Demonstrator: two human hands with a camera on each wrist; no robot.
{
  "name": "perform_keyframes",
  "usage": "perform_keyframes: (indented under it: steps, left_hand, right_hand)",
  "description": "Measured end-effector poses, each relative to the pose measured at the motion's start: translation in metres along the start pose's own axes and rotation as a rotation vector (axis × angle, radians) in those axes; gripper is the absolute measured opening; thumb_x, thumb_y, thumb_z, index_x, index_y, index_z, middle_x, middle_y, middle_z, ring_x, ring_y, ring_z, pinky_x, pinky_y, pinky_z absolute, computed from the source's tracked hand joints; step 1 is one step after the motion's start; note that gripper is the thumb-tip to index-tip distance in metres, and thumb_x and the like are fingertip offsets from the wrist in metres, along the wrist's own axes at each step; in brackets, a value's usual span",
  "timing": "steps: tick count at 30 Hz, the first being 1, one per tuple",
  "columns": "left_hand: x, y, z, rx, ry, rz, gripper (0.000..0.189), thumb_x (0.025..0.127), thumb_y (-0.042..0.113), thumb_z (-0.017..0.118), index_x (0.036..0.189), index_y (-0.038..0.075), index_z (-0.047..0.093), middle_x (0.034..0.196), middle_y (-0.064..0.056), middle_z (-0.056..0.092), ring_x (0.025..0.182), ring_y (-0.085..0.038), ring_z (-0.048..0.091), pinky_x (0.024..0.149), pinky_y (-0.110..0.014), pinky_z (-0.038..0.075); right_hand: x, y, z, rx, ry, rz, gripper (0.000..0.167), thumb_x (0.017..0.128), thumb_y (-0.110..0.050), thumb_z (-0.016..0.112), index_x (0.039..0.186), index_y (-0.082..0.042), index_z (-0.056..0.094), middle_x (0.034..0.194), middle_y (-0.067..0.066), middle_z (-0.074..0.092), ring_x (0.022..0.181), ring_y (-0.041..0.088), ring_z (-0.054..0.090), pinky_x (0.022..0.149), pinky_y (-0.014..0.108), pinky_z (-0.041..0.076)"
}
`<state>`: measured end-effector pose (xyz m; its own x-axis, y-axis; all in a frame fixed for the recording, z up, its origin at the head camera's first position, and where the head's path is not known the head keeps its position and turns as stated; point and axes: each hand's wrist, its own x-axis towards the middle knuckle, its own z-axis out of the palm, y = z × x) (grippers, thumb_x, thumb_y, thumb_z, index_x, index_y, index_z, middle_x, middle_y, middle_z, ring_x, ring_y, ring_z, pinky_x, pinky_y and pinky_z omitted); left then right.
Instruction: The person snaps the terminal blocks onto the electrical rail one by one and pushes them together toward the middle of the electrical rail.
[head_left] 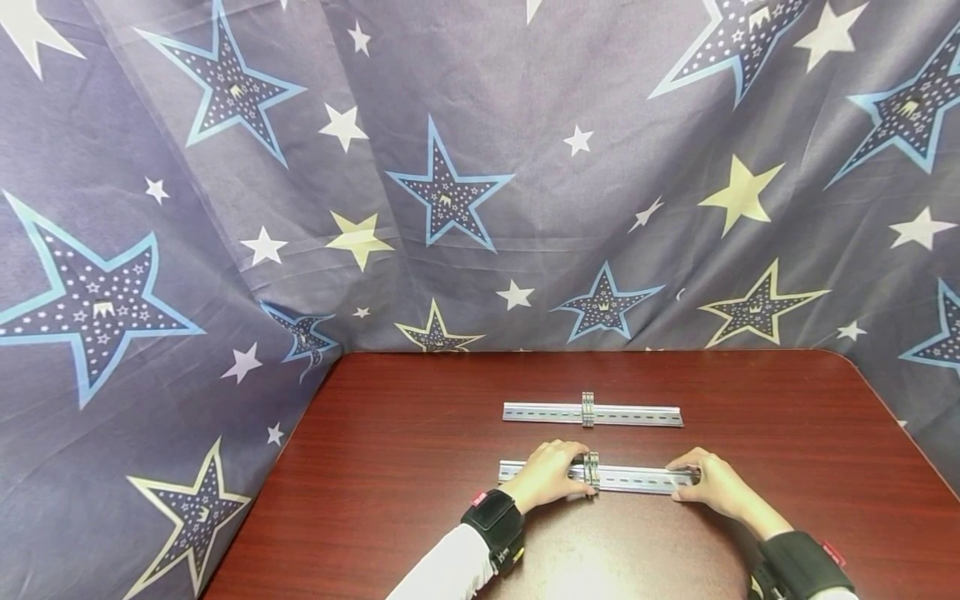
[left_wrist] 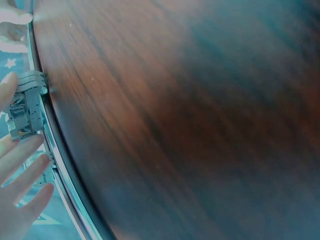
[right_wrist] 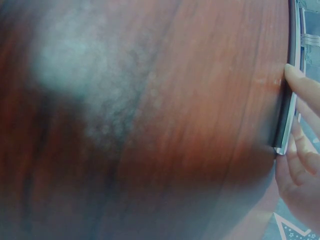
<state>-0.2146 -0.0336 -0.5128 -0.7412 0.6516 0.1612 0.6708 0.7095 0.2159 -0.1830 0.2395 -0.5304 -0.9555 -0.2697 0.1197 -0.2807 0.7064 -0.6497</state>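
Observation:
A slotted metal DIN rail (head_left: 633, 480) lies across the near part of the table. Grey terminal blocks (head_left: 593, 471) sit on it, left of its right half. My left hand (head_left: 546, 473) pinches these blocks, thumb on the near side and fingers on the far side. In the left wrist view the blocks (left_wrist: 27, 107) show between thumb and fingers. My right hand (head_left: 712, 483) grips the rail's right end, which its fingers partly cover. The right wrist view shows the thumb along the rail edge (right_wrist: 286, 117) and the other fingers behind it.
Beyond the near rail lies a second DIN rail (head_left: 637, 415), roughly parallel, with similar terminal blocks (head_left: 588, 409) near its middle. Both rest on a dark red wood-grain table (head_left: 390, 500). A star-patterned cloth (head_left: 540, 208) hangs around the table's back and sides.

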Motion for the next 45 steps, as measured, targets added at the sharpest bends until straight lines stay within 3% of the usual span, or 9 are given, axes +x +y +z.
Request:
perform_keyframes:
  steps: [13,23,29,36,45]
  left_hand:
    - [-0.002,-0.001,0.000,-0.010,-0.019,-0.013,0.059,0.071,0.050,0.063,0.116,0.013,0.055,0.110,0.001,0.060,0.099,-0.014,0.055,0.083,-0.027,0.039]
    - [-0.017,-0.017,-0.010,-0.009,0.005,-0.035,0.047,0.082,0.043,0.055,0.115,0.009,0.057,0.105,-0.001,0.062,0.098,-0.014,0.056,0.084,-0.028,0.039]
    - [-0.029,-0.031,-0.015,-0.002,-0.022,-0.056,0.047,0.078,0.037,0.062,0.115,0.009,0.056,0.105,-0.002,0.060,0.097,-0.015,0.054,0.084,-0.030,0.039]
    - [-0.041,-0.044,-0.012,0.005,-0.001,-0.036,0.047,0.070,0.032,0.070,0.108,0.006,0.059,0.096,-0.003,0.059,0.090,-0.015,0.054,0.079,-0.028,0.042]
    - [-0.048,-0.049,-0.007,0.076,0.018,-0.005,0.041,0.070,0.028,0.071,0.103,0.005,0.062,0.089,-0.001,0.052,0.081,-0.013,0.050,0.072,-0.025,0.041]
  right_hand:
    - [0.000,0.000,0.000,0.002,-0.005,0.006,0.031,0.057,-0.010,0.076,0.086,-0.005,0.067,0.083,0.003,0.058,0.075,0.017,0.053,0.064,0.029,0.042]
    - [0.000,0.000,0.000,-0.002,0.002,0.002,0.031,0.057,-0.010,0.076,0.086,-0.006,0.067,0.083,0.003,0.058,0.076,0.019,0.054,0.066,0.030,0.043]
    - [0.000,0.000,0.000,-0.001,-0.001,0.000,0.031,0.057,-0.010,0.076,0.086,-0.005,0.067,0.083,0.003,0.059,0.077,0.020,0.055,0.067,0.031,0.043]
    - [0.000,-0.001,-0.001,-0.004,0.000,0.001,0.032,0.057,-0.010,0.076,0.087,-0.005,0.067,0.083,0.003,0.059,0.078,0.021,0.055,0.067,0.032,0.043]
    - [0.000,-0.002,0.000,-0.006,0.006,0.000,0.031,0.057,-0.010,0.076,0.086,-0.005,0.067,0.084,0.005,0.059,0.079,0.023,0.056,0.068,0.033,0.044]
